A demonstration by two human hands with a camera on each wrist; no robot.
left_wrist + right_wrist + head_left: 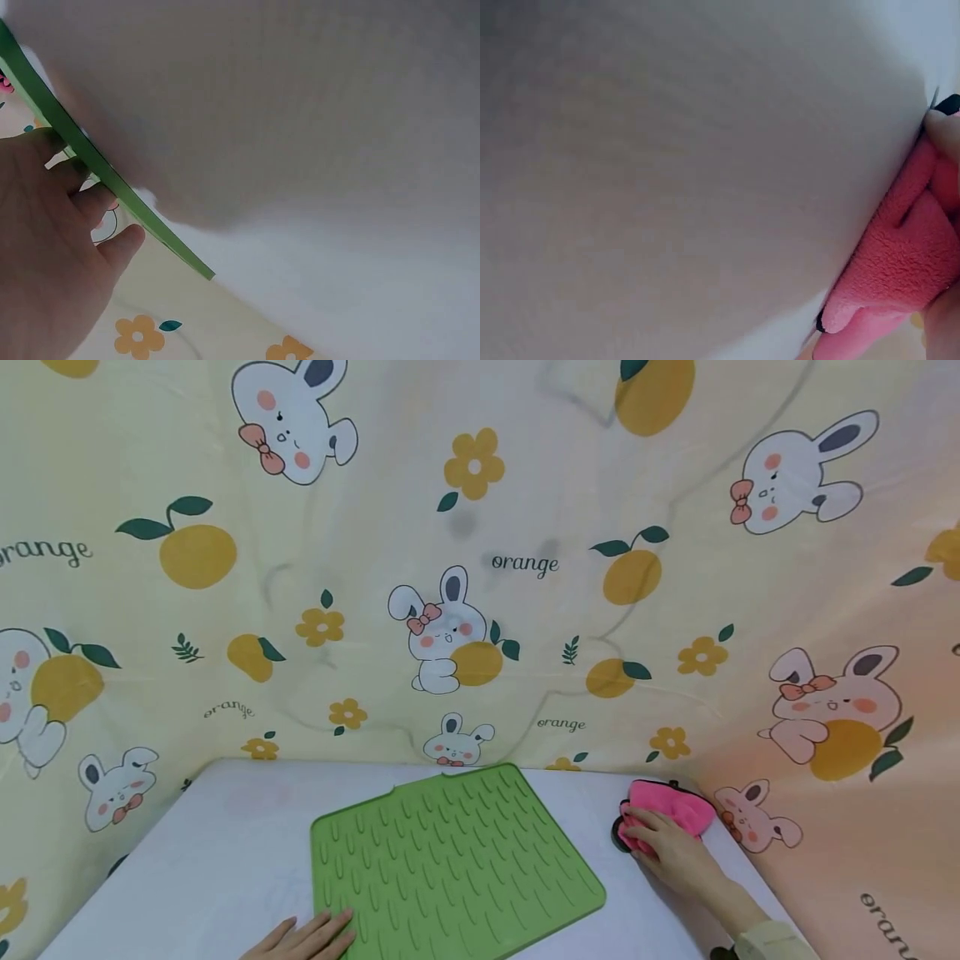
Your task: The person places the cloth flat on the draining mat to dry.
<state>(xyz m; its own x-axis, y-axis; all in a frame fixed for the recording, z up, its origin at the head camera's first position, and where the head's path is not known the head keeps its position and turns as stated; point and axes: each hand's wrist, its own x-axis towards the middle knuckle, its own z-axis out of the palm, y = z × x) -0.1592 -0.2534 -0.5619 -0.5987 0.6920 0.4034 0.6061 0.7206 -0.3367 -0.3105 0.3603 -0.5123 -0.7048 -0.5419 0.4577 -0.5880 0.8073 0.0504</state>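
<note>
A green ridged mat [450,860] lies flat and turned at an angle on the white table. The fingers of my left hand [303,939] rest spread on the mat's near left edge. From the left wrist view, that hand [52,225] has its fingertips on top of the thin green mat [112,180]. Over to the right, my right hand [678,856] holds a pink fuzzy cloth [682,806] with black edging. The right wrist view shows the cloth [900,259] bunched between thumb and fingers; much of the hand is cut off there.
The white table [202,852] runs back to a hanging curtain [540,610] printed with rabbits and oranges. The curtain also hangs along the right side, close to the pink cloth. A small dark object [722,953] shows beside the right sleeve [776,943].
</note>
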